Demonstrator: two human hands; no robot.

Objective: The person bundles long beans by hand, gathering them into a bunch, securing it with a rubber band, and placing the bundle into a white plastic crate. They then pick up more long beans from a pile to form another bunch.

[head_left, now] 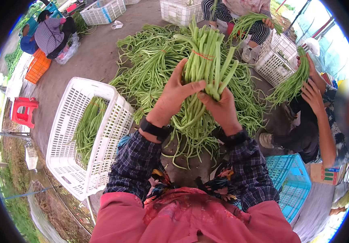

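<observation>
Between my two hands stands a thick bunch of long green beans [200, 69], a red rubber band [202, 55] round its upper part. My left hand [176, 93] is wrapped about the bunch from the left, thumb across its front. From the right, my right hand [222, 107] grips lower down, its thumb and fingers against the bean ends. Some fingers of both hands are hidden behind the beans. Beneath and beyond them spreads a large heap of loose long beans [148, 60] on the ground.
At my left, a white crate [109, 141] holds banded beans [89, 129]. A blue crate [290, 182] is at my right. On the right a co-worker [324, 109] holds a bean bunch [290, 83]; another co-worker [259, 24] sits beyond the heap. A red stool [24, 111] stands far left.
</observation>
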